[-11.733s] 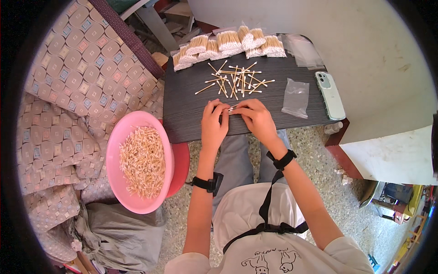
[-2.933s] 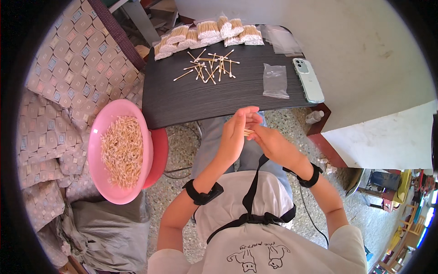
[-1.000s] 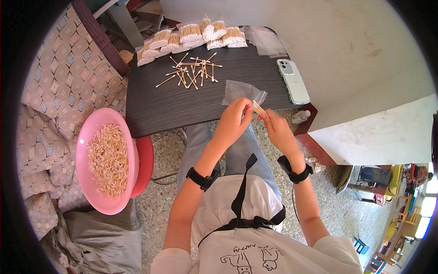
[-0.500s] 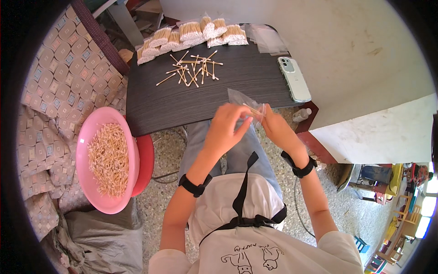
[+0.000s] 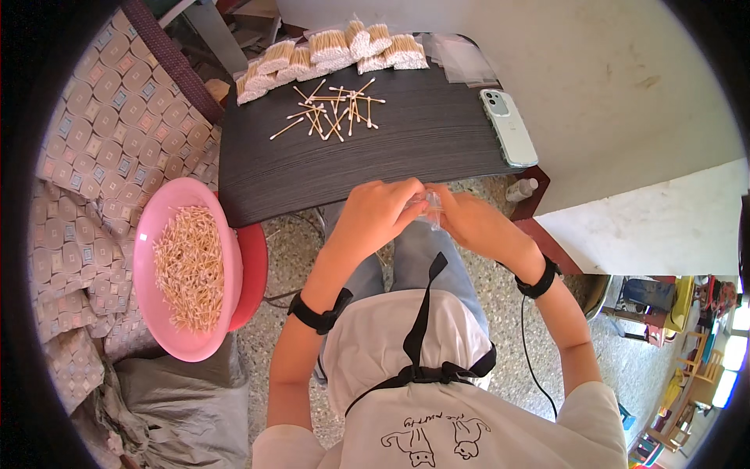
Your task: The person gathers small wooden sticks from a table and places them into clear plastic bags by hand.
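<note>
Just off the table's near edge, my left hand [image 5: 381,211] and my right hand [image 5: 483,225] meet over a small clear plastic bag [image 5: 433,215]. Fingers of both hands are closed on it, and part of the bag hangs down between them. What lies inside is mostly hidden by my fingers. Beyond my hands, loose cotton swabs [image 5: 334,109] lie scattered on the dark table [image 5: 312,173]. Along the table's far side, several clear bags of cotton swabs [image 5: 330,48] are heaped in a row.
A pink basin [image 5: 145,262] holding many cotton swabs stands at my left on a red stool [image 5: 251,273]. Flat clear bags [image 5: 467,64] lie at the table's far right, with a pale phone [image 5: 509,129] nearer. A small bottle [image 5: 522,189] stands beside the wall.
My hands have drawn closer together, and the right wrist has swung outward. The bag's upper part, spread out earlier with swab sticks visible, is now gathered under my fingers.
</note>
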Demonstrator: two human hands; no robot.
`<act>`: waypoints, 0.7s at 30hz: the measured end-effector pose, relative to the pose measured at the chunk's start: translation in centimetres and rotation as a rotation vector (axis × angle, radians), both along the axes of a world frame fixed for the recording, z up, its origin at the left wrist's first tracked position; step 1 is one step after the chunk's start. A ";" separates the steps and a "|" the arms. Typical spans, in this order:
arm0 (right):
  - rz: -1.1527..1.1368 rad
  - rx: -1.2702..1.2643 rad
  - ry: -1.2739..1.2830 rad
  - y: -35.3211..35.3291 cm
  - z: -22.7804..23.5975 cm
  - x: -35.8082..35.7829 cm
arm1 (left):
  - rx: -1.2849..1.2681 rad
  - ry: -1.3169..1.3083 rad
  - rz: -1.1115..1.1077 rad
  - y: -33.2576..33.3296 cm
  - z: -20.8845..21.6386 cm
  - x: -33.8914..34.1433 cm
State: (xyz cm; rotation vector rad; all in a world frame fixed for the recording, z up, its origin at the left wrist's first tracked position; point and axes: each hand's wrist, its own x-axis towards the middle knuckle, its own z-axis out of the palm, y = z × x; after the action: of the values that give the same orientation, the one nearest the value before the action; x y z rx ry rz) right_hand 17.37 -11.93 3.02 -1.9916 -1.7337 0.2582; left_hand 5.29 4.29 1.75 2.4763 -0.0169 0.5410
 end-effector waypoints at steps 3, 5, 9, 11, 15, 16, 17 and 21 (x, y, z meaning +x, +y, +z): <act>-0.020 -0.096 0.155 0.6 1.3 -0.4 | -0.038 0.079 0.023 -0.4 -0.2 -0.3; -0.088 -0.322 0.367 1.1 1.9 -0.5 | -0.034 0.126 0.031 -0.5 -0.4 -0.4; -0.061 -0.058 0.439 0.7 0.4 -0.2 | -0.211 0.086 0.081 -0.8 -1.2 -0.4; -0.203 0.015 0.545 0.6 0.2 -0.6 | -0.336 0.104 0.138 -0.9 -1.7 -0.5; -0.225 0.291 0.579 0.3 -1.4 -1.8 | -0.487 0.005 0.196 -1.5 -2.1 0.0; -0.242 0.262 0.548 0.3 -1.5 -2.2 | -0.467 0.013 0.223 -1.7 -2.1 0.1; -0.259 0.234 0.516 0.3 -1.5 -2.7 | -0.468 0.014 0.221 -1.9 -2.2 0.3; -0.242 0.315 0.501 1.0 -1.4 -4.2 | -0.384 -0.022 0.272 -2.4 -2.3 0.5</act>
State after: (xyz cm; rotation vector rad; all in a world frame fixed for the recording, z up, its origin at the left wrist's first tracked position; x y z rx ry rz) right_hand 13.17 -10.95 1.66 -1.7007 -1.1324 0.3417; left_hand 5.75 1.87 -0.50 2.1067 0.3849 0.6202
